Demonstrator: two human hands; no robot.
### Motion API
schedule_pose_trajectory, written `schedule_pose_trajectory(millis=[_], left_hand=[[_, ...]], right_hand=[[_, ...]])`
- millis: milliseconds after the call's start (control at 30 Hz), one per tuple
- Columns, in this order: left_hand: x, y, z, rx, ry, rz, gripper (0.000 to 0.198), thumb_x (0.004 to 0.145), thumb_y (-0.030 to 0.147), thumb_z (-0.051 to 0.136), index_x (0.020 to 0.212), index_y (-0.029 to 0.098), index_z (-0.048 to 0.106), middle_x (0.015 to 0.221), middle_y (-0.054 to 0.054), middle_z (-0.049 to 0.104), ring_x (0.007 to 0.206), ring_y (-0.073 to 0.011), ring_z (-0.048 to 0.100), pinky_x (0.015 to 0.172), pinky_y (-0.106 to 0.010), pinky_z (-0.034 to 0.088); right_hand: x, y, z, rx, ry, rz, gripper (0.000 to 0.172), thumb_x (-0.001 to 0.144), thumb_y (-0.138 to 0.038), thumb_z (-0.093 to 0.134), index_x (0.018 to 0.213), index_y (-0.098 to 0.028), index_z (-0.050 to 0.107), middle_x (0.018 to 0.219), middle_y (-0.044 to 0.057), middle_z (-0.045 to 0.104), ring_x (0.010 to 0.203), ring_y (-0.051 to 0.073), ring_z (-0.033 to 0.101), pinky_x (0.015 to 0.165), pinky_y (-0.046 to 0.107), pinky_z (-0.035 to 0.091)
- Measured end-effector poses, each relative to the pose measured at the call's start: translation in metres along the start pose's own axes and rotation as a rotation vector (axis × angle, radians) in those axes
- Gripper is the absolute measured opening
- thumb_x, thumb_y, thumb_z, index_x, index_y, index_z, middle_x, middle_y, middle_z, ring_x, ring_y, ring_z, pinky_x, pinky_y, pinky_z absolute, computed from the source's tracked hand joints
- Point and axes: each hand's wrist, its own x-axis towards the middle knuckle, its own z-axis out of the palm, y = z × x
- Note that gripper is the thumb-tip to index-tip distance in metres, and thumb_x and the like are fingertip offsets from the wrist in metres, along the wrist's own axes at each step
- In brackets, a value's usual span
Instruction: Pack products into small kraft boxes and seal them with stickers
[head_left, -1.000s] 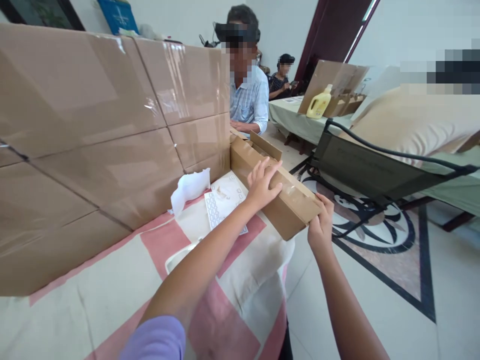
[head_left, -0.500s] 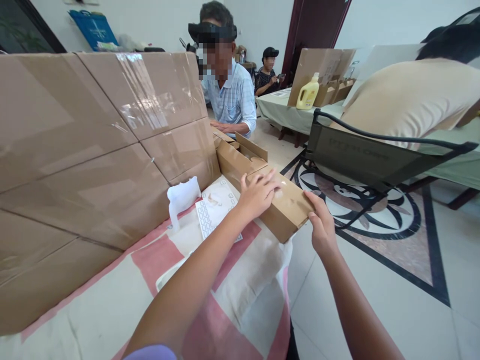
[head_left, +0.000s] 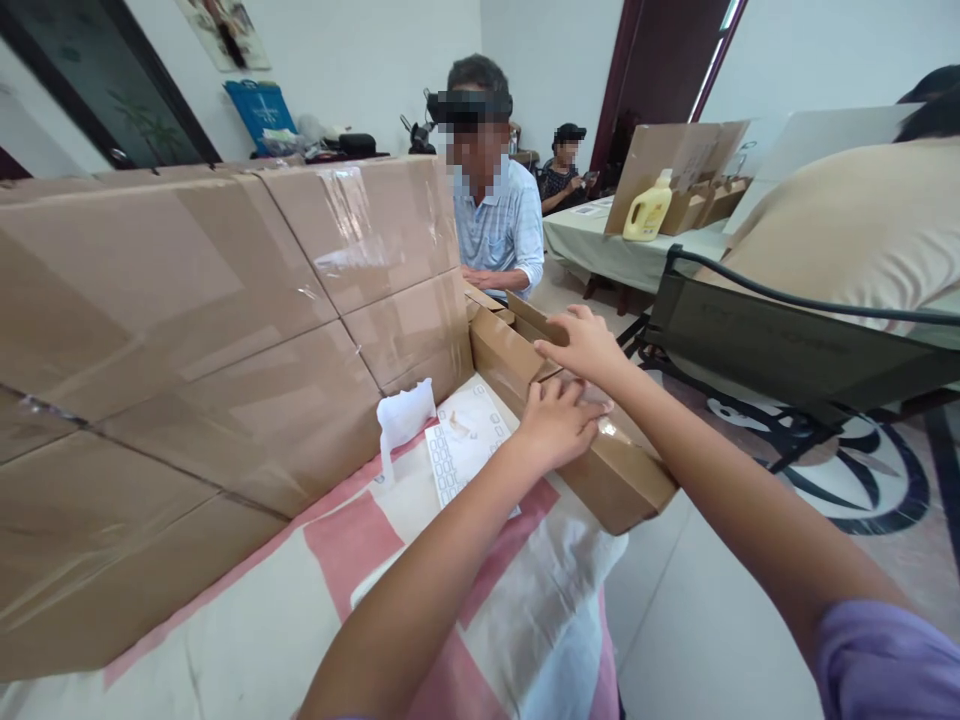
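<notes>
A long brown cardboard box (head_left: pixel 622 485) lies along the right edge of the cloth-covered table. On its near part rests my left hand (head_left: pixel 562 425), fingers spread over the top. My right hand (head_left: pixel 586 345) is held above the same box, close to a raised cardboard flap (head_left: pixel 525 312), with its fingers apart and nothing seen in them. What lies inside the open far part is mostly hidden. Left of the box, a white sheet (head_left: pixel 472 430) printed with small outlined shapes lies flat. A crumpled white paper (head_left: pixel 405 410) stands beside it.
A tall taped cardboard wall (head_left: pixel 300 310) rises along the left of the pink-and-white tablecloth (head_left: pixel 255 590). Across it sits a person in a checked shirt (head_left: pixel 499 235). To the right are a dark folding chair (head_left: pixel 795 340) and a yellow bottle (head_left: pixel 649 207) on another table.
My right hand has left the box's near end and swung forward and left, over the box near the flap. My left hand stays on the box. The view has shifted.
</notes>
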Motion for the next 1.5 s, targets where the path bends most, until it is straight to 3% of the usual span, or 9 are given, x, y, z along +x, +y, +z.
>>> schedule_pose_trajectory(millis=[167, 300, 533, 767, 900, 1133, 1300, 1400, 1500], left_hand=[[-0.003, 0.000, -0.001, 0.013, -0.025, -0.002, 0.045, 0.102, 0.039, 0.035, 0.135, 0.035, 0.065, 0.148, -0.009, 0.051, 0.133, -0.0353, 0.040, 0.107, -0.057, 0.036], [-0.002, 0.000, -0.002, 0.018, -0.034, 0.004, 0.045, 0.101, 0.039, 0.035, 0.134, 0.033, 0.065, 0.143, -0.010, 0.055, 0.133, -0.0348, 0.039, 0.105, -0.057, 0.038], [-0.002, 0.000, 0.002, 0.033, -0.026, -0.005, 0.047, 0.102, 0.040, 0.032, 0.137, 0.034, 0.062, 0.144, -0.008, 0.054, 0.133, -0.0339, 0.038, 0.107, -0.057, 0.036], [-0.005, 0.001, 0.008, 0.052, 0.049, -0.009, 0.044, 0.101, 0.041, 0.032, 0.133, 0.038, 0.063, 0.136, -0.006, 0.055, 0.125, -0.0306, 0.042, 0.104, -0.053, 0.037], [-0.005, 0.001, 0.011, 0.059, 0.068, -0.018, 0.043, 0.101, 0.041, 0.034, 0.133, 0.037, 0.063, 0.136, -0.006, 0.057, 0.123, -0.0304, 0.044, 0.104, -0.055, 0.036], [-0.008, 0.008, 0.010, 0.060, 0.144, -0.010, 0.041, 0.102, 0.038, 0.035, 0.129, 0.030, 0.066, 0.135, -0.007, 0.060, 0.125, -0.0287, 0.048, 0.105, -0.055, 0.037], [-0.077, 0.022, -0.023, 0.080, 0.374, 0.045, 0.035, 0.100, 0.037, 0.042, 0.120, 0.028, 0.069, 0.139, -0.006, 0.060, 0.126, -0.0246, 0.050, 0.101, -0.049, 0.040], [-0.166, 0.004, -0.067, 0.172, 0.678, 0.150, 0.033, 0.099, 0.037, 0.043, 0.115, 0.029, 0.070, 0.135, -0.002, 0.064, 0.118, -0.0215, 0.055, 0.090, -0.043, 0.042], [-0.285, -0.047, -0.112, 0.272, 0.971, 0.168, 0.020, 0.090, 0.034, 0.053, 0.095, 0.025, 0.071, 0.108, 0.000, 0.073, 0.093, -0.0166, 0.061, 0.079, -0.038, 0.042]], right_hand=[[0.013, -0.014, 0.012, -0.041, -0.120, -0.079, 0.077, 0.084, -0.063, 0.066, 0.148, -0.023, 0.053, 0.133, 0.019, 0.062, 0.115, 0.037, 0.063, 0.094, 0.046, 0.050], [0.011, -0.005, 0.021, -0.036, -0.223, -0.079, 0.073, 0.092, -0.056, 0.057, 0.158, -0.027, 0.038, 0.125, 0.014, 0.071, 0.104, 0.034, 0.070, 0.085, 0.041, 0.051], [0.014, -0.003, 0.030, -0.025, -0.289, -0.065, 0.043, 0.101, -0.047, 0.046, 0.122, -0.020, 0.071, 0.124, 0.015, 0.071, 0.103, 0.028, 0.070, 0.086, 0.034, 0.049], [0.020, 0.001, 0.032, -0.075, -0.235, 0.017, 0.034, 0.103, -0.029, 0.043, 0.100, -0.014, 0.073, 0.105, 0.012, 0.075, 0.092, 0.017, 0.067, 0.077, 0.024, 0.046], [0.028, 0.008, 0.041, -0.132, -0.232, 0.001, 0.027, 0.103, -0.033, 0.054, 0.109, -0.012, 0.068, 0.124, 0.012, 0.067, 0.105, 0.019, 0.066, 0.093, 0.034, 0.053], [0.030, 0.009, 0.049, -0.287, -0.274, 0.035, 0.033, 0.100, -0.039, 0.062, 0.123, -0.016, 0.063, 0.122, 0.009, 0.066, 0.104, 0.020, 0.067, 0.090, 0.041, 0.059], [0.016, -0.027, 0.014, -0.495, -0.256, -0.047, 0.018, 0.098, -0.029, 0.060, 0.092, -0.018, 0.072, 0.097, 0.011, 0.070, 0.087, 0.020, 0.069, 0.075, 0.036, 0.055], [0.015, -0.066, -0.007, -0.617, -0.133, -0.107, 0.020, 0.090, -0.022, 0.059, 0.080, -0.021, 0.076, 0.108, 0.027, 0.066, 0.087, 0.033, 0.070, 0.065, 0.046, 0.044], [0.004, -0.134, -0.001, -0.568, 0.047, -0.369, 0.028, 0.094, -0.028, 0.052, 0.079, -0.025, 0.074, 0.111, 0.030, 0.064, 0.089, 0.031, 0.068, 0.069, 0.048, 0.039]])
